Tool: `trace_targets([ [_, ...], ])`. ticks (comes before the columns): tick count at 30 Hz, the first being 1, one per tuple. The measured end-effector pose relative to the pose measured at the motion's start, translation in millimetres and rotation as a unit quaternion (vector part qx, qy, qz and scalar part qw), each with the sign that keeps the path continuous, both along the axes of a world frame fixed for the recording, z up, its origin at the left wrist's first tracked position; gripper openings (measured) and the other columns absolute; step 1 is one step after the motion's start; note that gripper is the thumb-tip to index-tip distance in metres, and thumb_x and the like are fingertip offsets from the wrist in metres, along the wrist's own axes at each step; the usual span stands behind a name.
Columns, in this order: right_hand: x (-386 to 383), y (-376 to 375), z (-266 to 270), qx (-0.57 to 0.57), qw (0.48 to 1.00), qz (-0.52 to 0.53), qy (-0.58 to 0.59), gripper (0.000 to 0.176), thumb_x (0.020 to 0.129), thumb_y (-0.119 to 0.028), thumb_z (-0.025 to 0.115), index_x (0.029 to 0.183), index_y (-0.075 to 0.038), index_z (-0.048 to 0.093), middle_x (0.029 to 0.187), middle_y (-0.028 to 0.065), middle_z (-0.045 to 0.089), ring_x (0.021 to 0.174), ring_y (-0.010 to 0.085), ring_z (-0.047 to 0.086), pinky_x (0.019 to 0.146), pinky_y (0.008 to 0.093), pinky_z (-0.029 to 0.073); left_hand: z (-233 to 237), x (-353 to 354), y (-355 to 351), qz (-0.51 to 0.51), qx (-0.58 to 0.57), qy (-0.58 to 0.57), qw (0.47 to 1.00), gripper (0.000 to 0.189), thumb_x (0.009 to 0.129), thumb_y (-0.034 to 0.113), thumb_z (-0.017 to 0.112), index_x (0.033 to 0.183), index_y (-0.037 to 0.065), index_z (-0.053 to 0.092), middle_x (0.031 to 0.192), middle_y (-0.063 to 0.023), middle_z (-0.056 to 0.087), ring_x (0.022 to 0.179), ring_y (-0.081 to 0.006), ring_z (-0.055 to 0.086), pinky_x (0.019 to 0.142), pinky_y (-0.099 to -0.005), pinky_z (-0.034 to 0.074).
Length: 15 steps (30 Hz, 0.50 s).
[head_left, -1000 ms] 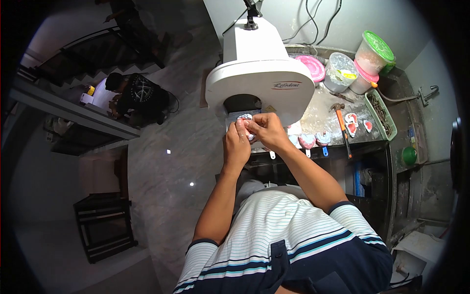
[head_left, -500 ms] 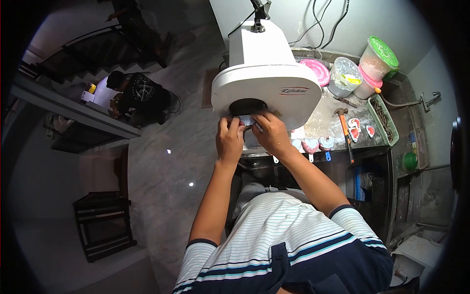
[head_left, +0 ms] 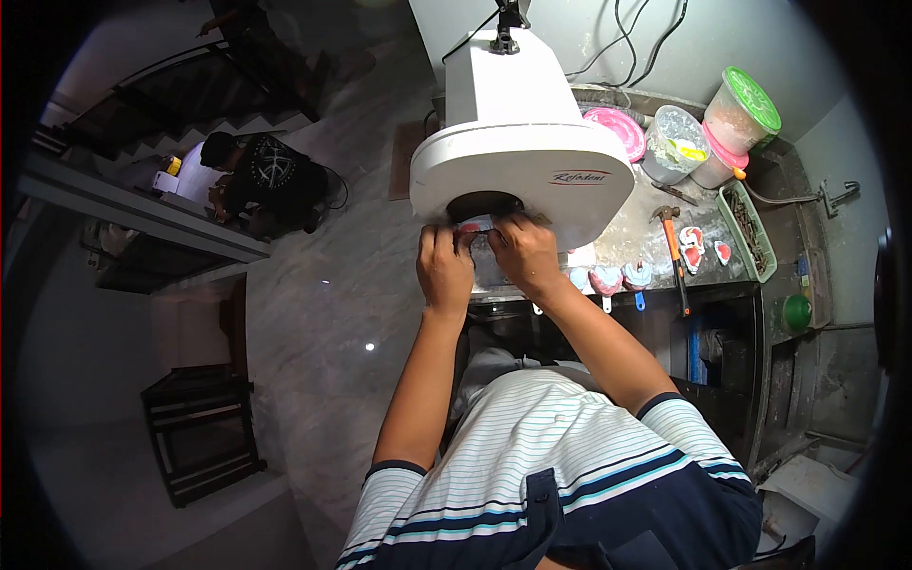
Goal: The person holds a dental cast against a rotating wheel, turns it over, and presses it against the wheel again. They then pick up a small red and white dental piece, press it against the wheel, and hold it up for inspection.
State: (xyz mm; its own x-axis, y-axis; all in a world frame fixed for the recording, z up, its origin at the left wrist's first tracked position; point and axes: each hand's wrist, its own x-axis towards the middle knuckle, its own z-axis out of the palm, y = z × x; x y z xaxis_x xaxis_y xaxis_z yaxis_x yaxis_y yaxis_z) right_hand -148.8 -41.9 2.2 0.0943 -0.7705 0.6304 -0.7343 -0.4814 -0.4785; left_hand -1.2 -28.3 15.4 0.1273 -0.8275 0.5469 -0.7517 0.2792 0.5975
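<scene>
A white machine with a rounded front and a dark round opening stands on the bench. Just below that opening, my left hand and my right hand are close together. Between their bent fingertips they hold a small piece that shows red and whitish. Fingers cover much of it, so its full shape cannot be made out. To the right of my right hand, pink-and-white dental moulds lie at the bench edge, with tray handles sticking out.
A hammer, red-and-white pieces, a green tray of thin tools and tubs occupy the bench's right side. A person in black crouches at the far left. A metal tap is on the right wall.
The small piece has turned and shows more red between my fingertips. Both hands have shifted slightly at the machine's opening. The view has moved a little.
</scene>
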Motion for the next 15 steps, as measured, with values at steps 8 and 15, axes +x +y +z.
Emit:
trace_targets([
  [8,-0.1,4.2,-1.9,-0.029,0.999,-0.009,0.02,0.007,0.084,-0.009,0.072,0.09,-0.006,0.069,0.08,0.0121,0.066,0.066,0.0302,0.068,0.059,0.0407,0.056,-1.2,3.2,-4.0,0.07,0.063,0.045,0.995,0.029,0.079,0.014,0.087,0.082,-0.002,0.064,0.082,-0.0169,0.064,0.078,-0.0404,0.065,0.069,-0.0474,0.048],
  [15,1.0,0.0,-5.7,-0.002,0.999,-0.02,0.038,0.01,0.085,-0.013,0.077,0.091,-0.009,0.071,0.082,0.0094,0.068,0.067,0.0303,0.067,0.058,0.041,0.055,-2.2,5.3,-8.1,0.089,0.091,0.081,0.989,0.032,0.076,0.014,0.09,0.075,-0.003,0.063,0.074,-0.0164,0.065,0.068,-0.039,0.063,0.066,-0.0456,0.047],
])
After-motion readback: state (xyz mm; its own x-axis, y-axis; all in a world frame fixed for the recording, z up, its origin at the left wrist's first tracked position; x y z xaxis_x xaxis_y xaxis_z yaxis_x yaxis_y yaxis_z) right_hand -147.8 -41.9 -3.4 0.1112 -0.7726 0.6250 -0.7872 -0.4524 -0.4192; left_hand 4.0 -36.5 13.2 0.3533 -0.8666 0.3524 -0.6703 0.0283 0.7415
